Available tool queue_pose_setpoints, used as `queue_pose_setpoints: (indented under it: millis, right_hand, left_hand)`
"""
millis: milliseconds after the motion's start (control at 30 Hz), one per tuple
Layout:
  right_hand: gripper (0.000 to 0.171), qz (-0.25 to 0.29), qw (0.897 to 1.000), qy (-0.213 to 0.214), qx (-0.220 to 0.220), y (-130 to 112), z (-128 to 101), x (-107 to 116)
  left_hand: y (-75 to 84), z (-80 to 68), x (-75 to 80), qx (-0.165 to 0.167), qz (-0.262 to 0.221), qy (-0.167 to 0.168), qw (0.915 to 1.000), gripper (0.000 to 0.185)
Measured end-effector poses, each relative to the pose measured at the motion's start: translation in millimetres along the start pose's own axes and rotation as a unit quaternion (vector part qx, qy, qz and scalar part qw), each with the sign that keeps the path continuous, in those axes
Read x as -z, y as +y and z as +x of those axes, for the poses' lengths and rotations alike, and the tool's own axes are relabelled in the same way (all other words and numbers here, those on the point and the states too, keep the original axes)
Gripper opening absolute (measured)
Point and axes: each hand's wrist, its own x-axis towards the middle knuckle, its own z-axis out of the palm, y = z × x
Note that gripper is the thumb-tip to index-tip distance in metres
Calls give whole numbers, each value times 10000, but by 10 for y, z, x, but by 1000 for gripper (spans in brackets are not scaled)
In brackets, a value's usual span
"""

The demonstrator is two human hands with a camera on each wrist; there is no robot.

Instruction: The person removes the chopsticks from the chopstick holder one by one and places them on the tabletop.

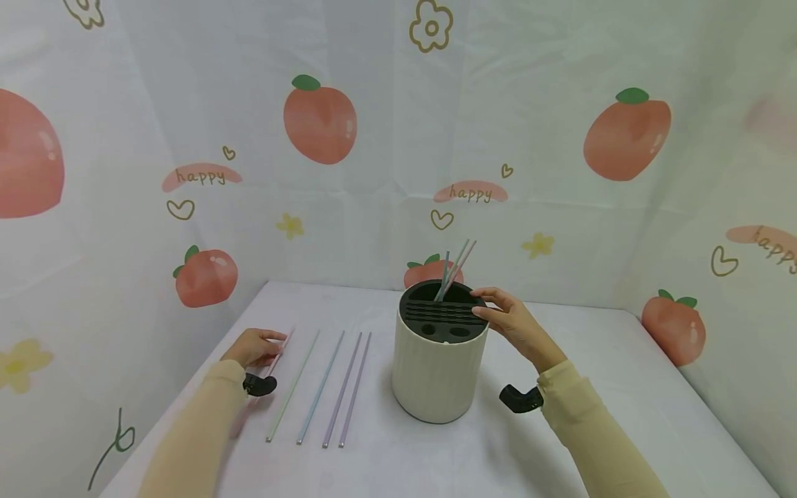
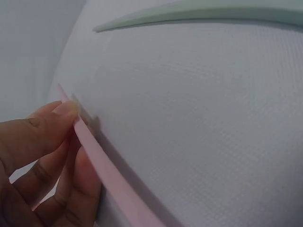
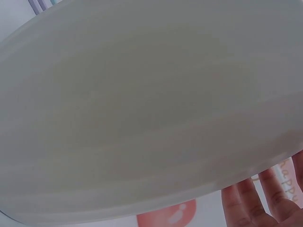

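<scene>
My left hand pinches a pink chopstick between thumb and fingers at the left of the table; its shadow runs close alongside. To its right, a green chopstick, a blue one and two purple chopsticks lie roughly parallel. A cream utensil holder with a black slotted top stands upright. Three chopsticks, blue, green and pink, lean in its rear compartment. My right hand rests on the holder's right rim, fingers fairly straight, touching its side.
The white-covered table extends to the right of the holder. Behind and at both sides hangs a white curtain printed with peaches, hearts and flowers. A black wrist camera sits on the left wrist, another black wrist camera on the right.
</scene>
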Motion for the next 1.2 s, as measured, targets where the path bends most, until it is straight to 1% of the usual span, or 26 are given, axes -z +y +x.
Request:
queue_pose_setpoints:
  millis: [167, 267, 533, 667, 967, 1200]
  right_hand:
    - [36, 24, 10000, -1, 1, 4, 1, -3]
    - [36, 34, 10000, 3, -8, 1, 1, -2]
    - [37, 57, 10000, -3, 10, -3, 9, -2]
    - [36, 71, 10000, -1, 13, -1, 11, 0]
    - [36, 43, 10000, -13, -24, 2, 18, 13]
    - [33, 110, 9999, -6, -6, 5, 16, 8]
  left_hand:
    - [-5, -4, -32, -76, 133, 130, 9998, 38]
    - [-2, 4, -45, -131, 210, 148, 9996, 38]
    - [-34, 53, -66, 9, 180, 289, 9994, 36]
    - [-43, 73, -69, 26, 248, 320, 9992, 35]
    - [-10, 51, -72, 114, 312, 313, 9990, 35]
    - [6, 21, -65, 80, 183, 294, 9994, 35]
